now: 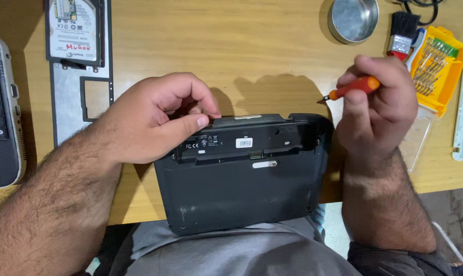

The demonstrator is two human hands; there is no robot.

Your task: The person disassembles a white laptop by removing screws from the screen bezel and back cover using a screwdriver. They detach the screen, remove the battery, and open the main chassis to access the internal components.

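While clutching a screwdriver (353, 87), right hand (377, 105) raised.
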